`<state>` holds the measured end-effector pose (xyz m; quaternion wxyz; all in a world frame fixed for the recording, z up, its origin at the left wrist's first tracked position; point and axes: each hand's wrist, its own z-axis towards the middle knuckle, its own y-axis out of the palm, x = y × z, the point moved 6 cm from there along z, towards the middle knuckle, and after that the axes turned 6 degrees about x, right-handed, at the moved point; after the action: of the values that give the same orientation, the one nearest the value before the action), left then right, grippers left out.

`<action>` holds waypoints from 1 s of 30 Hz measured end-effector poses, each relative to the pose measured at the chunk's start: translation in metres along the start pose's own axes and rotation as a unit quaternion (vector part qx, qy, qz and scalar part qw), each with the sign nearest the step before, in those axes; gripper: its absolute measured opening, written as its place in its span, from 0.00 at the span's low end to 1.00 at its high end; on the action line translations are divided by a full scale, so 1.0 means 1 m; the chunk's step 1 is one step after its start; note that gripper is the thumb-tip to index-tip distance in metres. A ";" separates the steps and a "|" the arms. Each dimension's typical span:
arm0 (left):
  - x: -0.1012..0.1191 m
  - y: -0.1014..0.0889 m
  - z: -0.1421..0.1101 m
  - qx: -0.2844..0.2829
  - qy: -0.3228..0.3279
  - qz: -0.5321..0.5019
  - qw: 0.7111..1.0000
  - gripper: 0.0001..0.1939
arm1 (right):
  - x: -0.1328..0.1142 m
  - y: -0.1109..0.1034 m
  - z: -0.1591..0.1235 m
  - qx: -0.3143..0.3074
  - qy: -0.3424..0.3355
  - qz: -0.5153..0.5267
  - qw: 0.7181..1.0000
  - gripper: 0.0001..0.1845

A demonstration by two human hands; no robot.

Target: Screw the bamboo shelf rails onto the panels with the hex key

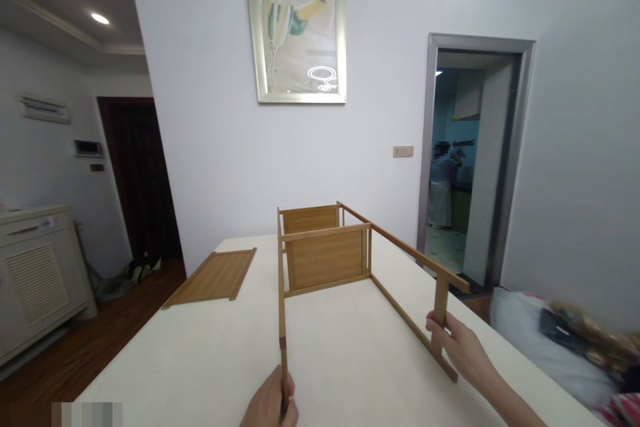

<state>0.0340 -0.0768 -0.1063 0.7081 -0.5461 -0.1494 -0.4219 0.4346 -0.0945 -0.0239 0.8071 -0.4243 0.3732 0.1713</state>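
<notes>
A brown wooden shelf frame lies on its side on the white table, with two slatless panels set across its far part. My left hand is closed around the near end of its left side, at the bottom of the view. On the right, my right hand grips the short upright crosspiece between the two rails of the right side, thumb and fingers around it. The frame's near end is open between my hands. Left of it, a separate wooden shelf panel lies flat on the table.
A framed picture hangs on the wall behind the table. A doorway at the right shows a person in another room. Bedding-like cloth and other items are piled right of the table. A pale cabinet stands at the left.
</notes>
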 end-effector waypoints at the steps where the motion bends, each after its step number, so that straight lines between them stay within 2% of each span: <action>1: 0.001 -0.004 -0.001 0.016 -0.010 0.000 1.000 0.06 | -0.001 0.000 -0.005 0.003 0.000 -0.008 1.000 0.16; 5: 0.001 -0.022 0.002 0.057 -0.052 0.041 0.996 0.10 | 0.000 0.004 -0.024 0.004 -0.005 -0.048 0.999 0.18; 8: -0.011 -0.035 0.011 0.086 -0.083 0.059 0.991 0.13 | -0.003 0.011 -0.041 -0.006 -0.005 -0.072 0.997 0.20; 12: -0.031 -0.048 0.019 0.114 -0.122 0.095 0.981 0.11 | -0.013 0.020 -0.074 -0.028 0.009 -0.082 0.996 0.20; 17: -0.044 -0.062 0.024 0.144 -0.156 0.160 0.964 0.08 | -0.028 0.030 -0.107 -0.055 0.005 -0.056 0.997 0.20; 23: -0.051 -0.076 0.022 0.167 -0.188 0.170 0.953 0.11 | -0.038 0.042 -0.117 -0.043 -0.011 -0.028 0.999 0.21; 26: -0.052 -0.082 0.020 0.183 -0.182 0.164 0.952 0.06 | -0.047 0.053 -0.117 -0.040 -0.029 -0.010 0.999 0.21; 30: -0.050 -0.082 0.019 0.187 -0.153 0.143 0.960 0.03 | -0.070 0.074 -0.123 -0.072 -0.069 0.016 0.995 0.20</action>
<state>-0.0542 -0.0418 -0.0801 0.8193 -0.4777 -0.2525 -0.1920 0.2881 -0.1480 -0.0575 0.7951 -0.4626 0.3103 0.2399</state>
